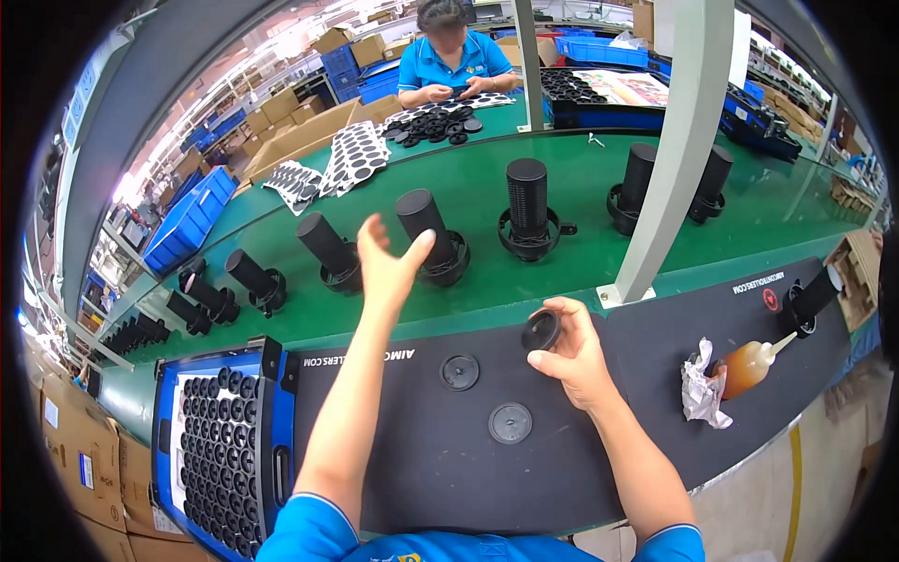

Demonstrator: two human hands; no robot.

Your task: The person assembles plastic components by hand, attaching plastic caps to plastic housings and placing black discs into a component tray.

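Right fingers (568, 308) clamped on disc (540, 331), face tilted upward | left fingers (373, 234) apart near cylinder (419, 214), long axis upright

The disc (540, 332) is partly covered by the right hand (578, 358). Whether a cylinder (417, 208) is touched by the left hand (390, 264) cannot be told. The bottle (748, 368) is partly hidden by foil (701, 391). The shirt (461, 546) is cut off below.

Discs (460, 373) lie on the mat (421, 468), tray (279, 412) at left, cylinders (418, 214) on the belt (487, 272) behind.
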